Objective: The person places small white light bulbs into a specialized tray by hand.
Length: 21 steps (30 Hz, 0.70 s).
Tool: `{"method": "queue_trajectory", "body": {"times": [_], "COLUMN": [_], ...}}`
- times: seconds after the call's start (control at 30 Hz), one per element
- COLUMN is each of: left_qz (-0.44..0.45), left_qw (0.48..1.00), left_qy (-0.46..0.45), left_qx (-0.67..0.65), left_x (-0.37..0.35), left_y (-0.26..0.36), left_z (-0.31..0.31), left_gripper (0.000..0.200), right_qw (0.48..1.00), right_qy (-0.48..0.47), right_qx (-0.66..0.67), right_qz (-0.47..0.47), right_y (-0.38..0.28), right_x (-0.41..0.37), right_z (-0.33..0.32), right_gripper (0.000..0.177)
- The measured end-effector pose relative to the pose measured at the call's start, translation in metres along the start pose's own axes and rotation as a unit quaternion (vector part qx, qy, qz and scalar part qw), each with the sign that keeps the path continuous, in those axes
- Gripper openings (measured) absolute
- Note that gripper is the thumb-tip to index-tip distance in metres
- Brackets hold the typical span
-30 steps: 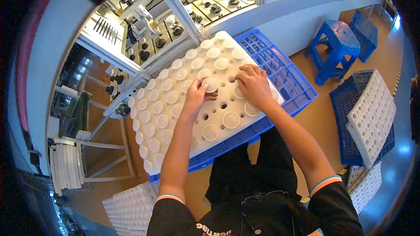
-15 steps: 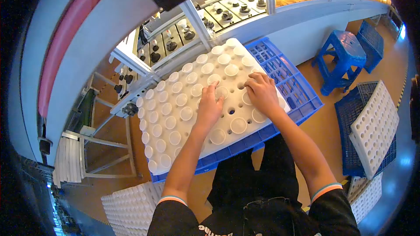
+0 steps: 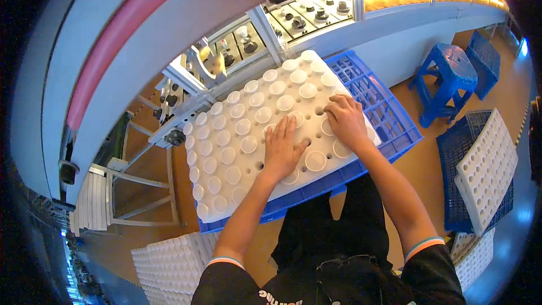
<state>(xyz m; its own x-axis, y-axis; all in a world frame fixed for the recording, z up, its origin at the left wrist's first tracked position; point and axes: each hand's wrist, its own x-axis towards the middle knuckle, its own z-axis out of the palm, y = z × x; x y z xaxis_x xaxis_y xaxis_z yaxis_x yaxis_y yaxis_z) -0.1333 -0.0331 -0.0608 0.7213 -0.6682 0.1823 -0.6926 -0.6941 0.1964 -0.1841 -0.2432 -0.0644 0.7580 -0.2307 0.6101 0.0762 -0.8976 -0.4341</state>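
A white foam tray (image 3: 257, 189) with rows of holes carries many small white cups, several near me standing between bare holes. My left hand (image 3: 283, 149) lies over the tray with its fingers spread and covers part of the cups beneath. A cup (image 3: 294, 118) shows at its fingertips. My right hand (image 3: 345, 121) rests on the right part of the tray, fingers bent and apart from the thumb, beside a hole. Another cup (image 3: 327, 127) sits under its thumb side. No cup is visibly gripped in either hand.
The tray lies on a blue plastic crate (image 3: 389, 113). Behind it runs a machine (image 3: 299, 22) with black knobs in lit bays. A blue stool (image 3: 451, 73) and stacked foam trays (image 3: 488, 169) stand on the right. More foam trays (image 3: 164, 265) lie at lower left.
My left hand has flattened and spread its fingers over the tray, where before they were more bent. My right hand stays about the same place. The view has shifted slightly.
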Motion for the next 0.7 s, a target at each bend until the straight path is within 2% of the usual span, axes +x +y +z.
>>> {"method": "queue_trajectory", "body": {"times": [0.1, 0.7], "left_qz": [0.011, 0.023], "left_qw": [1.0, 0.997], "left_qy": [0.012, 0.056], "left_qx": [-0.003, -0.048], "left_x": [-0.0025, -0.0032], "left_y": [0.0001, -0.0018], "left_z": [-0.0014, 0.0005], "left_gripper": [0.071, 0.073], "right_qw": [1.0, 1.0], "right_qy": [-0.001, -0.009], "right_qx": [-0.006, -0.002], "right_qz": [-0.001, 0.007], "right_y": [-0.0007, -0.0028], "right_x": [-0.0009, 0.0007], "right_z": [-0.0001, -0.0034], "right_gripper": [0.01, 0.01]}}
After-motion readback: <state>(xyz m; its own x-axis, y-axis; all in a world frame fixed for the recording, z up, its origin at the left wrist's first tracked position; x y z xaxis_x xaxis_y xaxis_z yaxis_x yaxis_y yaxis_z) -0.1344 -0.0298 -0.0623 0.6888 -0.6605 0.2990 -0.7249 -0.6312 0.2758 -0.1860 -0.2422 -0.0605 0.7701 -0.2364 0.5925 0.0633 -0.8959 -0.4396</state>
